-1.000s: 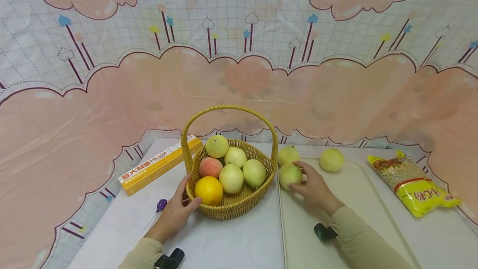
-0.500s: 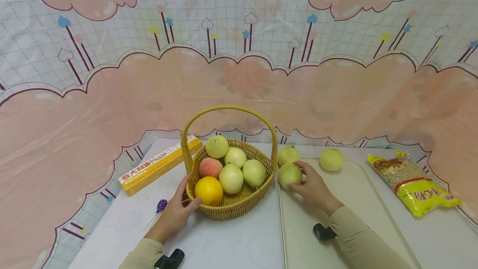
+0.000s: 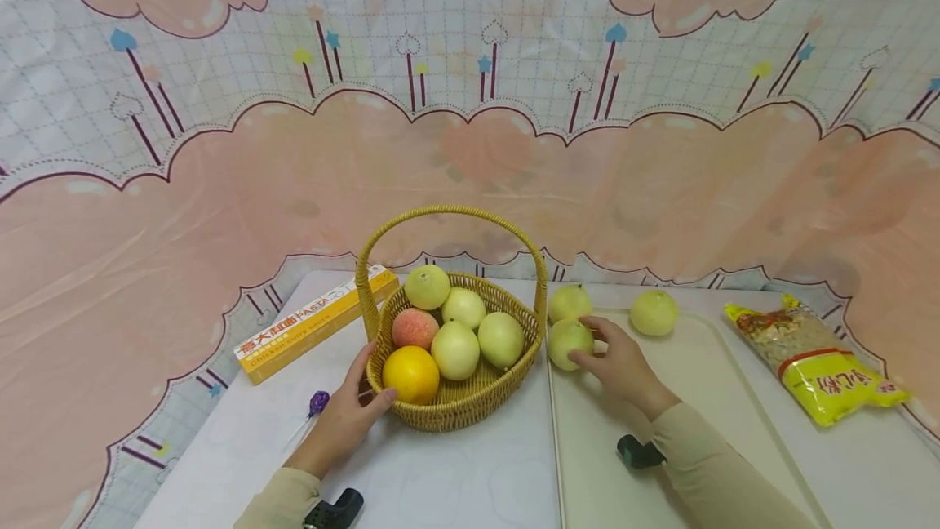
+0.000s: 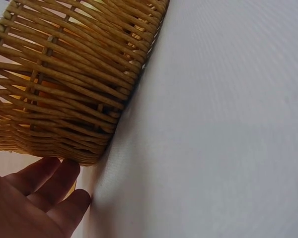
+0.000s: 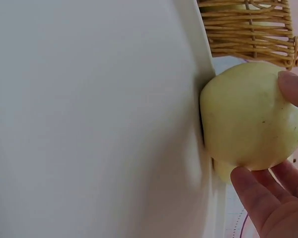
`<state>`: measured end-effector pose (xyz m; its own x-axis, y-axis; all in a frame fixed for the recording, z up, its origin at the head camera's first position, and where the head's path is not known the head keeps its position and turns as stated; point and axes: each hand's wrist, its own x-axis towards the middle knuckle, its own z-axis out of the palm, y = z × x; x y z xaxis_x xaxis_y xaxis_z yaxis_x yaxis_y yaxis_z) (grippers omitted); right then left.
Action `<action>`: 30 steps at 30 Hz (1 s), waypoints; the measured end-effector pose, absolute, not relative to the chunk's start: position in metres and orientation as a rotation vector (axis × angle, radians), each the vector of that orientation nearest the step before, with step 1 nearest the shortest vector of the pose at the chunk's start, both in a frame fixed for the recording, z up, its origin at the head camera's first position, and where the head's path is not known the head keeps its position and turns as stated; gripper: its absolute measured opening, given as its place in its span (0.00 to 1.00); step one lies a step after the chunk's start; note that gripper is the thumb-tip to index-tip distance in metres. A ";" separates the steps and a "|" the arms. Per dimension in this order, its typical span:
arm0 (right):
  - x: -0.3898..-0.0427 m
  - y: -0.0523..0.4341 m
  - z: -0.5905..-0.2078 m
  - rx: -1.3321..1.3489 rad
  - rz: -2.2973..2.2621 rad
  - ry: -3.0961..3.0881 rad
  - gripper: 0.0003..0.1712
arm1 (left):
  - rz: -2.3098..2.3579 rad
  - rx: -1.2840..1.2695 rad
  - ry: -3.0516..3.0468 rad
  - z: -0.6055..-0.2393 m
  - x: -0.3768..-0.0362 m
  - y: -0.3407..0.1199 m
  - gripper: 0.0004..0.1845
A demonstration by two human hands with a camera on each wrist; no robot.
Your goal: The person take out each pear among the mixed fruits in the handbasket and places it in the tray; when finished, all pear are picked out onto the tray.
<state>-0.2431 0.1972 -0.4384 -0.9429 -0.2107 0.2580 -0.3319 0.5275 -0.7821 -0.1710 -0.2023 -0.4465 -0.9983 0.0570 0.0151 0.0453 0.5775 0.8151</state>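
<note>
A pale green pear (image 3: pixel 567 343) sits at the left edge of a cream tray (image 3: pixel 705 406), close beside a wicker basket (image 3: pixel 470 408). My right hand (image 3: pixel 587 343) grips this pear, fingers over its top and thumb at its near side. The right wrist view shows the pear (image 5: pixel 248 119) pressed against the tray rim (image 5: pixel 206 84) with my right hand (image 5: pixel 280 144) pinching it. My left hand (image 3: pixel 365 388) rests against the basket's left front wall, fingers fairly straight. In the left wrist view those fingers (image 4: pixel 44 188) lie under the basket's woven side (image 4: pixel 64 84). The basket holds an orange, a peach and several pears.
Two more pears (image 3: pixel 569 302) (image 3: pixel 654 313) lie at the tray's far end. A yellow pasta box (image 3: pixel 312 323) lies left of the basket, with a purple lollipop (image 3: pixel 317 403) near my left hand. A yellow food packet (image 3: pixel 822 362) lies at the right. A patterned curtain hangs behind.
</note>
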 end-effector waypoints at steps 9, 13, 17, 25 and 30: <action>-0.243 0.197 -0.438 0.473 1.324 -2.655 0.37 | 1.430 0.083 2.781 -0.449 -0.171 -0.202 0.43; -0.240 0.199 -0.436 0.483 1.302 -2.648 0.38 | 1.427 0.063 2.766 -0.449 -0.170 -0.201 0.43; -0.238 0.201 -0.429 0.495 1.307 -2.629 0.39 | 1.427 0.066 2.768 -0.448 -0.171 -0.201 0.43; -0.227 0.196 -0.407 0.541 1.326 -2.589 0.40 | 1.425 0.074 2.779 -0.447 -0.171 -0.202 0.43; -0.217 0.182 -0.394 0.637 1.338 -2.514 0.38 | 1.421 0.069 2.782 -0.447 -0.171 -0.202 0.43</action>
